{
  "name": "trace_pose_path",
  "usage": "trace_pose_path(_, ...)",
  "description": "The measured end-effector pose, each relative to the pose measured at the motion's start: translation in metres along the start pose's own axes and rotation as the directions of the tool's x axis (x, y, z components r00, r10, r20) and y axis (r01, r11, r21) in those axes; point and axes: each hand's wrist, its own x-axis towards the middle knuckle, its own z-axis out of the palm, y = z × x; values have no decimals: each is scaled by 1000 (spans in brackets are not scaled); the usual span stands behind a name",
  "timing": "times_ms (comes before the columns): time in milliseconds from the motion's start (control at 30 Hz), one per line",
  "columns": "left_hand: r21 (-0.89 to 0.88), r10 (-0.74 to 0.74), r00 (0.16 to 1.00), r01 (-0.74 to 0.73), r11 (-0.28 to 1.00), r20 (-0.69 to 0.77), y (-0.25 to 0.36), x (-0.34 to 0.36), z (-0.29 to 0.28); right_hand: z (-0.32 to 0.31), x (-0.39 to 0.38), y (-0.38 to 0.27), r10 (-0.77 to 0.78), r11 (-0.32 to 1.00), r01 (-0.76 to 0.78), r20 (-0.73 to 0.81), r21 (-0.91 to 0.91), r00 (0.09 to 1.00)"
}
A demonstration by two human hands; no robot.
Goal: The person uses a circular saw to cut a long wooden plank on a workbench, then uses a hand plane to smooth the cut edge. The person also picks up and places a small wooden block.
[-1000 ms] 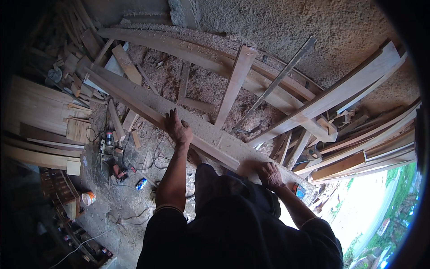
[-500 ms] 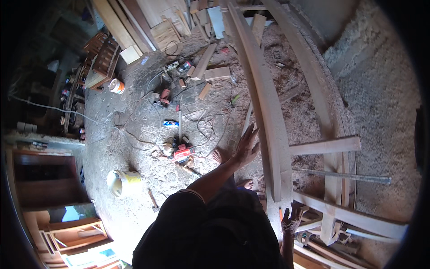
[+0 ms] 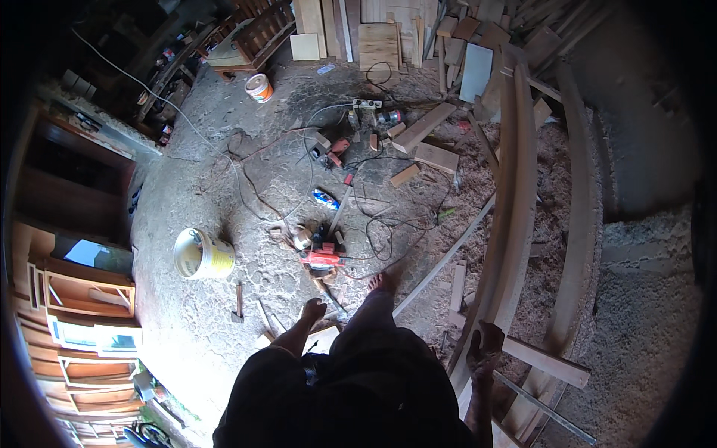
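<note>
My left hand (image 3: 314, 309) hangs low in front of me with its fingers curled in and nothing visible in them. Near it on the floor lie a red power tool (image 3: 323, 260) and wood offcuts. On my right, a long wooden beam (image 3: 511, 224) runs from the far wood pile toward me. Over its near end is my right hand (image 3: 485, 347), thumb and fingers apart, holding nothing. Whether that hand touches the beam I cannot tell. A short wooden crosspiece (image 3: 549, 363) lies just beyond it.
A white bucket (image 3: 205, 254) stands at left, and a hammer (image 3: 238, 302) lies near it. Cords trail across the dusty floor among wood blocks (image 3: 436, 157), a blue packet (image 3: 326, 198) and another red tool (image 3: 337, 151). Boards (image 3: 379, 51) lean at the back. A second curved beam (image 3: 579, 216) lies farther right.
My left hand has come off the beam's side, moved left and curled its fingers. My right hand remains by the near end. The view has swung right, and I stand differently.
</note>
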Motion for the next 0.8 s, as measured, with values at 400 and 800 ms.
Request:
trace_pose_path(400, -710, -207, 978, 151, 688, 7, 2, -30, -30, 161, 180, -46, -373, 928, 303, 546, 218, 750)
trace_pose_path(800, -883, -688, 660, 466, 62, 300, 0, -113, 52, 356, 320, -58, -601, 726, 552, 770, 411, 217)
